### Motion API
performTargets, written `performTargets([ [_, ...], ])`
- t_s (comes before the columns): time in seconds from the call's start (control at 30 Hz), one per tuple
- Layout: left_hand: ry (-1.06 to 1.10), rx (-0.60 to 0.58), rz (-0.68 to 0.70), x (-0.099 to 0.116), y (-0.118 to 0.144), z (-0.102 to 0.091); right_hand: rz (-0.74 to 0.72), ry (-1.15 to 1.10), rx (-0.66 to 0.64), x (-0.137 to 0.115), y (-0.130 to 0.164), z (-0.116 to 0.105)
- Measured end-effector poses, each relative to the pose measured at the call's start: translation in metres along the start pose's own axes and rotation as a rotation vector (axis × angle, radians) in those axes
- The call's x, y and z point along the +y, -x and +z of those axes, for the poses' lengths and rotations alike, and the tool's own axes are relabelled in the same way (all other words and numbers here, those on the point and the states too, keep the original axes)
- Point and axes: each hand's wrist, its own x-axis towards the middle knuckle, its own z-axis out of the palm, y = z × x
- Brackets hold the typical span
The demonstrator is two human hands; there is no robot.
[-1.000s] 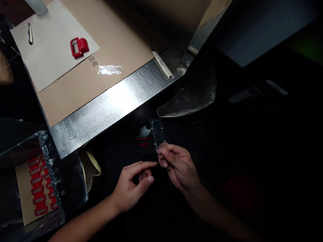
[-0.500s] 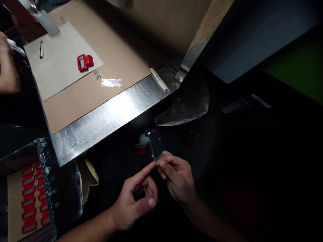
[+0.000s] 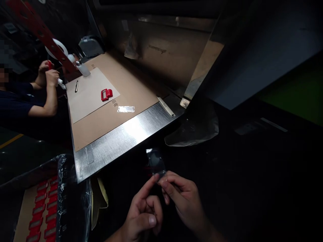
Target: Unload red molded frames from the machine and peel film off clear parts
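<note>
The right hand (image 3: 185, 200) holds a clear plastic piece (image 3: 156, 161). Its grip is a pinch: the thumb and pointer finger squeeze the low end of the piece. The piece is thin and see-through, and it sticks up and away from the hand in the dark space in front of the counter (image 3: 108, 148). The left hand (image 3: 145, 215) is close by. Its pointer finger is out straight, with the tip at the low end of the piece. I can't tell if it touches. The left grip is spread, with the thumb apart from the pointer finger and the other fingers curled in.

The counter has a shiny metal edge. Brown cardboard (image 3: 93, 137) lies on it, and a sheet of white paper (image 3: 85, 104) lies on the cardboard. On the paper are 1 red part (image 3: 106, 95) and 1 small knife (image 3: 76, 86). A shiny silver strip (image 3: 126, 109) lies on the cardboard near the red part. A pale tool (image 3: 166, 107) lies by the right corner.

Low on the left is a bin with a plastic liner (image 3: 62, 198). Inside it, red pieces (image 3: 38, 211) sit in 2 rows. Past the counter, another person (image 3: 17, 104) lifts both hands, with something small and red.
</note>
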Motion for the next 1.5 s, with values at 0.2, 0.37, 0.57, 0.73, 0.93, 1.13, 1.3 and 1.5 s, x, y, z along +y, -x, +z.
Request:
performTargets([
  [0.2, 0.029, 0.002, -0.036, 0.008, 0.003, 0.013, 0.045, 0.019, -0.075, -0.008, -0.002, -0.003],
  [0.37, 0.354, -0.070, -0.070, 0.014, -0.004, 0.024, 0.100, 0.038, -0.064, -0.010, 0.001, -0.006],
  [0.57, 0.270, -0.059, -0.037, 0.019, -0.013, 0.015, 0.169, 0.094, -0.114, -0.011, 0.006, -0.009],
  [0.73, 0.096, 0.017, 0.058, 0.047, -0.015, 0.003, 0.197, 0.116, -0.152, -0.009, 0.010, -0.007],
  [0.93, -0.092, 0.185, 0.233, 0.101, -0.008, -0.015, 0.224, 0.203, -0.182, -0.007, -0.005, -0.013],
  [1.13, -0.465, 0.476, 0.170, 0.112, 0.007, -0.033, 0.126, 0.248, -0.293, -0.018, -0.021, 0.000],
  [1.3, -1.162, 0.699, 0.285, 0.112, 0.021, -0.049, 0.071, 0.379, -0.286, -0.019, -0.072, 0.008],
  [1.5, -1.911, 0.962, 0.436, 0.143, 0.031, -0.104, -0.017, 0.592, -0.174, -0.034, -0.224, 0.017],
])
